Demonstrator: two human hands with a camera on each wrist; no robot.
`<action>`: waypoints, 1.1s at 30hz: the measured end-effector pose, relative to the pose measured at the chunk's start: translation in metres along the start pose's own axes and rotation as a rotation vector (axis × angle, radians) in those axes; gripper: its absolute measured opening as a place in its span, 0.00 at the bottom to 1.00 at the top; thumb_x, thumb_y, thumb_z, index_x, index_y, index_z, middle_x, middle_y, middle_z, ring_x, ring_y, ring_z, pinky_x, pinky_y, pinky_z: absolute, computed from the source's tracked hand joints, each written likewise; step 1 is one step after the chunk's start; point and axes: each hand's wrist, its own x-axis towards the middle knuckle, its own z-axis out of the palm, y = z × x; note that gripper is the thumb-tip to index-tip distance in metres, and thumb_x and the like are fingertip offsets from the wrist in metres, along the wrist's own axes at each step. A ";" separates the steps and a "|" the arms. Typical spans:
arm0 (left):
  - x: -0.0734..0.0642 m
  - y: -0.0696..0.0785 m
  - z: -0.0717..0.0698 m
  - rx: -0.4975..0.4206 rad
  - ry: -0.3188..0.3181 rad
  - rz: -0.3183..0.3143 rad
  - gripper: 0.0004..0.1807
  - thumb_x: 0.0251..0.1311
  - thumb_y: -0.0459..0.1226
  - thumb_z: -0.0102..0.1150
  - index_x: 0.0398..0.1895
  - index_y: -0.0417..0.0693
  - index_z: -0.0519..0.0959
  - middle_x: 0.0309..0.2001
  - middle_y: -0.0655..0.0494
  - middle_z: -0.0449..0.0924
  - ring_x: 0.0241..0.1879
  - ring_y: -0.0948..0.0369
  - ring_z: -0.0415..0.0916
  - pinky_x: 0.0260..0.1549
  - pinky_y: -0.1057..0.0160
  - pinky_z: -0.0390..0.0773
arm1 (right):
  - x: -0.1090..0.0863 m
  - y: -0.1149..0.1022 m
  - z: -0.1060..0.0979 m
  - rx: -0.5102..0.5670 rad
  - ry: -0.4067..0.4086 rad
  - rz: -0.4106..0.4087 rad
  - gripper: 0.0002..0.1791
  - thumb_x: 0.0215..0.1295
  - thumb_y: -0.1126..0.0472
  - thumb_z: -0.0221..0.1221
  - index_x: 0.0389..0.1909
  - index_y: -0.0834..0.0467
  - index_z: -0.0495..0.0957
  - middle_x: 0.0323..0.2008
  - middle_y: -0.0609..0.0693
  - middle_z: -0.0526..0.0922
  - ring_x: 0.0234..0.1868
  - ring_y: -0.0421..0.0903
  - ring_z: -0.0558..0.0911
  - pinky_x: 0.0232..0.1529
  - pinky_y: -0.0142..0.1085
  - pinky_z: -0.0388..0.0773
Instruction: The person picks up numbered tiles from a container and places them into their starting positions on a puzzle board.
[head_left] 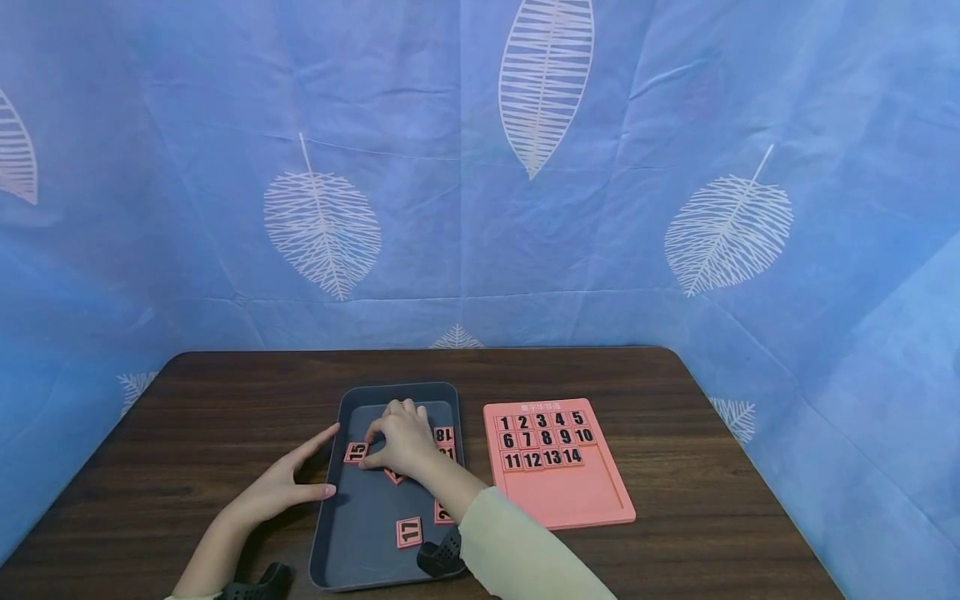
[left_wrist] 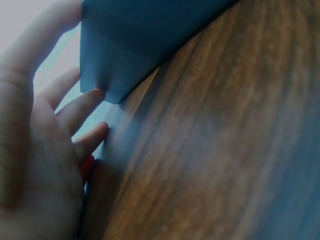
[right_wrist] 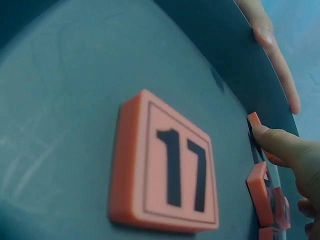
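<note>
Tile 15 (head_left: pixel 356 452) near tray edge (head_left: pixel 322 525), room nearside

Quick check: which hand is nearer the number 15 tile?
The right hand: its thumb and index finger are at the number 15 tile, pinching it. The left hand is farther off, at the left side of the gray tray.

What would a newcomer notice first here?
Probably the pink number board, with tiles 1 to 14 in neat rows, right of the dark grey tray. Next, the right grip pinching tile 15 just inside the tray's left wall. Behind the table hangs a blue cloth backdrop patterned with white leaves.
</note>
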 end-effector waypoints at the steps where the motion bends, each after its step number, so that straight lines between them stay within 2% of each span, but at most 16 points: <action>1: 0.000 0.000 0.000 0.000 -0.002 -0.002 0.45 0.59 0.40 0.64 0.76 0.52 0.50 0.74 0.39 0.44 0.69 0.33 0.38 0.51 0.23 0.50 | 0.000 0.000 -0.002 -0.003 0.004 0.001 0.15 0.45 0.35 0.70 0.33 0.36 0.84 0.35 0.39 0.67 0.37 0.40 0.62 0.38 0.34 0.58; 12: 0.001 -0.001 0.001 0.018 0.012 -0.022 0.46 0.58 0.43 0.65 0.76 0.52 0.50 0.74 0.39 0.44 0.69 0.34 0.41 0.52 0.24 0.50 | -0.011 0.000 -0.029 0.002 0.087 0.003 0.13 0.46 0.36 0.69 0.27 0.37 0.83 0.38 0.39 0.68 0.38 0.40 0.62 0.37 0.35 0.56; 26: 0.002 -0.004 0.002 0.032 0.025 -0.017 0.47 0.57 0.44 0.66 0.76 0.53 0.51 0.73 0.38 0.46 0.69 0.34 0.44 0.53 0.25 0.51 | -0.046 0.017 -0.055 0.160 0.280 0.030 0.15 0.44 0.41 0.73 0.29 0.43 0.84 0.36 0.40 0.63 0.38 0.42 0.60 0.40 0.40 0.55; 33: 0.001 -0.004 0.001 0.006 0.019 -0.006 0.46 0.58 0.42 0.66 0.76 0.53 0.51 0.73 0.39 0.46 0.69 0.34 0.43 0.54 0.26 0.51 | -0.065 0.031 -0.064 0.231 0.363 0.048 0.14 0.43 0.44 0.75 0.26 0.45 0.83 0.39 0.43 0.67 0.39 0.45 0.60 0.39 0.41 0.54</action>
